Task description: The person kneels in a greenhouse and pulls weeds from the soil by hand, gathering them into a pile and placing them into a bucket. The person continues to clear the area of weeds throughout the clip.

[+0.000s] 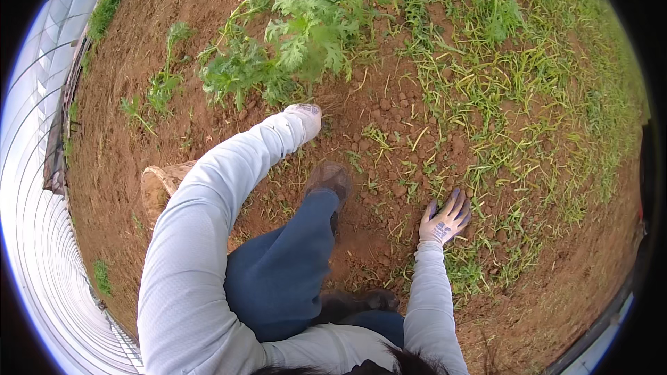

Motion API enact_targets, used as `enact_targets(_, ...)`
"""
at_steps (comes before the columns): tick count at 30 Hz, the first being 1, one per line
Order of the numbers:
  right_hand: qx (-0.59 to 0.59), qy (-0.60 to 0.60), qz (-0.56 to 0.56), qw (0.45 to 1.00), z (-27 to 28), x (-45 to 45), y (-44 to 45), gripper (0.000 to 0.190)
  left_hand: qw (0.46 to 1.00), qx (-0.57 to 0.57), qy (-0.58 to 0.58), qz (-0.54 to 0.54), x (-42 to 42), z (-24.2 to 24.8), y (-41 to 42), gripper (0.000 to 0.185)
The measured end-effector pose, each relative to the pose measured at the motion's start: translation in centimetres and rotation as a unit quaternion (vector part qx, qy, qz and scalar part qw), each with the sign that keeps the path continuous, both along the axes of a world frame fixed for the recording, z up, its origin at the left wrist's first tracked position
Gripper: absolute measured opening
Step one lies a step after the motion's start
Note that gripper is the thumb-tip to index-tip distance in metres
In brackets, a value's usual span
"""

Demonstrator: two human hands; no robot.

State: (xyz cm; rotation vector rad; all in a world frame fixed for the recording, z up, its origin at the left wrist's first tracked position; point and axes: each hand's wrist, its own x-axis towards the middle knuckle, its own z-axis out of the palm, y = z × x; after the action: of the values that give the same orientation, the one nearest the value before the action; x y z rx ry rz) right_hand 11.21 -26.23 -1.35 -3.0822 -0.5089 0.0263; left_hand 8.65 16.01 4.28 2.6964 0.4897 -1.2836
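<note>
My left hand [307, 119], in a pale work glove, is at the base of a leafy green plant [307, 36] with deeply lobed leaves. Its fingers are largely hidden by the wrist and sleeve, so I cannot tell whether it grips the stem. My right hand [445, 219], gloved in the same way with dark-tinted fingers, rests palm down with fingers spread on the soil, at the edge of scattered cut greens [500, 166].
A round, open-topped container [169, 182] lies partly behind my left forearm. More leafy plants [177, 36] grow at the upper left. The arched greenhouse wall [41, 156] runs along the left side. My shoe [329, 179] stands on the reddish soil between my arms.
</note>
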Motion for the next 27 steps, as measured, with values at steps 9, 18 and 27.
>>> enact_targets(9,0.018,-0.026,0.003,0.999,-0.6,0.2,-0.3,0.067,0.953,0.209,-0.120,-0.186,0.0,-0.6,1.1,0.036)
enact_targets(18,0.003,-0.018,-0.001,1.000,-0.7,0.2,-0.4,0.065,0.989,0.138,0.026,-0.044,2.5,-6.2,4.7,0.051)
enact_targets(27,0.028,-0.029,0.013,0.999,-0.5,0.1,0.4,0.063,0.877,0.150,0.232,-0.392,-2.5,-13.9,8.6,0.050)
